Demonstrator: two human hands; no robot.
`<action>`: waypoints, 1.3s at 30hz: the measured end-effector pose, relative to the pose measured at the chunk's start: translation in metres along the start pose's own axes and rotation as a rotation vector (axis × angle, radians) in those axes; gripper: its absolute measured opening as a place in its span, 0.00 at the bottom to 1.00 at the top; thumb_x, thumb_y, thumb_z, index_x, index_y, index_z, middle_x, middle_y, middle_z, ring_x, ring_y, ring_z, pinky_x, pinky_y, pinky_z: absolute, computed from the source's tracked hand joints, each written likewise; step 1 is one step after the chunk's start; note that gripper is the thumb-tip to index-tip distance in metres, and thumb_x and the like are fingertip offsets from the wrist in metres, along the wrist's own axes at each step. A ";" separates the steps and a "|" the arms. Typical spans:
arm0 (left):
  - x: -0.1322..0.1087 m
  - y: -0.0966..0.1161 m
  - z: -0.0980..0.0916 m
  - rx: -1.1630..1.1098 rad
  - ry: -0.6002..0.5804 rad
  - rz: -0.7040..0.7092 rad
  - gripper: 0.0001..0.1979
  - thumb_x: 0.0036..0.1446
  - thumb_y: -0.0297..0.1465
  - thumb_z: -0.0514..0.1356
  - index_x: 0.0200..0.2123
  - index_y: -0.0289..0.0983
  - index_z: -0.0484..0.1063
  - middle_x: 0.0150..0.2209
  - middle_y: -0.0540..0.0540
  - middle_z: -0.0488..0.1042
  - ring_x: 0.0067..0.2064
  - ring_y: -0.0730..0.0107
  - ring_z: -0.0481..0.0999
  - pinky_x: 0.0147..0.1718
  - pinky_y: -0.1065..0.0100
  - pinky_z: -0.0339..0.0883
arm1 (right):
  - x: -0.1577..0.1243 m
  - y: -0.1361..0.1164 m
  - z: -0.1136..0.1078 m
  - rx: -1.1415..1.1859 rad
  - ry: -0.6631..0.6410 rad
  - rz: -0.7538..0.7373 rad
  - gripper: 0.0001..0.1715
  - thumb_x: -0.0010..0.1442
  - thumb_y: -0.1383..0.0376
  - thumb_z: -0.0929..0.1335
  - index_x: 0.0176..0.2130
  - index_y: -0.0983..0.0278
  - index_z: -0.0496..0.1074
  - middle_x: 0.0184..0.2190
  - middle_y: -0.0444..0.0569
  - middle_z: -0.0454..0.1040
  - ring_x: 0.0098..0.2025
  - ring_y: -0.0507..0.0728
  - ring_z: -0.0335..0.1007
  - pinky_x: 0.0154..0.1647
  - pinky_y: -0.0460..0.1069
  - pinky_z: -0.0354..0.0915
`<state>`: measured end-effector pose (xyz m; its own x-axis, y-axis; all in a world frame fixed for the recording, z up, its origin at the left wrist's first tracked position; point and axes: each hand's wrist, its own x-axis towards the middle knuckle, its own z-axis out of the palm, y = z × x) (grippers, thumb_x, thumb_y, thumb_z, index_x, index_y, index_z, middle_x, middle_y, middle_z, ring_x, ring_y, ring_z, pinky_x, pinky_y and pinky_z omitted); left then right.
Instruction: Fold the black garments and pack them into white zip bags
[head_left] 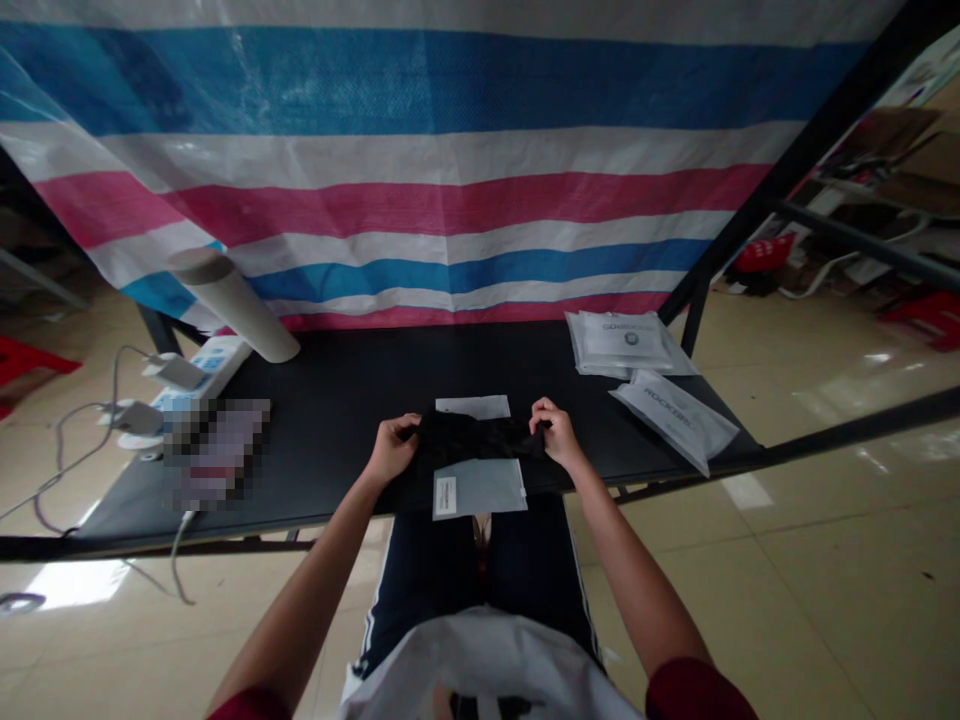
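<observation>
A dark piece of fabric (480, 437) is stretched sideways between my hands above the black table; its exact kind I cannot make out. My left hand (395, 447) pinches its left end, and my right hand (553, 432) grips the right end. Beneath the fabric lies a pale zip bag (484, 487) with a small white label, its lower edge reaching past the table's front edge. A white strip (472, 406) shows behind the fabric; whether it belongs to the same bag is hidden.
Several printed frosted bags (626, 342) lie at the right, one bag (679, 415) nearer the edge. On the left are a pale bottle (236, 305), a power strip (202, 370) with chargers, and a blurred-out phone-like object (221, 450) with a cable. A striped sheet (450, 200) hangs behind.
</observation>
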<state>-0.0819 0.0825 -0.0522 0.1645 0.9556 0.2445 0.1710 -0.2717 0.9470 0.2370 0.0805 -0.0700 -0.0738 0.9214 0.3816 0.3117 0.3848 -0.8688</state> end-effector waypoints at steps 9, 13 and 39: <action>-0.003 0.011 -0.007 0.207 -0.088 0.057 0.13 0.41 0.21 0.50 0.17 0.37 0.72 0.41 0.44 0.73 0.47 0.63 0.72 0.52 0.56 0.63 | -0.005 -0.009 -0.006 -0.083 -0.036 -0.013 0.11 0.48 0.74 0.65 0.27 0.62 0.75 0.43 0.52 0.75 0.48 0.61 0.72 0.48 0.55 0.66; -0.009 0.018 -0.017 0.338 -0.130 0.063 0.13 0.39 0.20 0.49 0.17 0.37 0.72 0.45 0.45 0.73 0.52 0.60 0.69 0.57 0.52 0.58 | -0.012 -0.014 -0.009 -0.193 -0.158 0.025 0.16 0.50 0.73 0.63 0.32 0.61 0.79 0.50 0.52 0.76 0.51 0.61 0.73 0.52 0.56 0.67; 0.030 0.041 0.003 1.037 -0.219 -0.068 0.14 0.57 0.39 0.59 0.45 0.41 0.69 0.35 0.44 0.76 0.37 0.58 0.77 0.34 0.65 0.64 | 0.035 -0.004 -0.011 -0.704 -0.072 0.018 0.13 0.56 0.70 0.65 0.43 0.61 0.70 0.40 0.53 0.77 0.53 0.65 0.71 0.62 0.65 0.58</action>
<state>-0.0668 0.0993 -0.0063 0.2774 0.9591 0.0568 0.9143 -0.2817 0.2911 0.2440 0.1104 -0.0496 -0.1178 0.9380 0.3261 0.8504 0.2648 -0.4547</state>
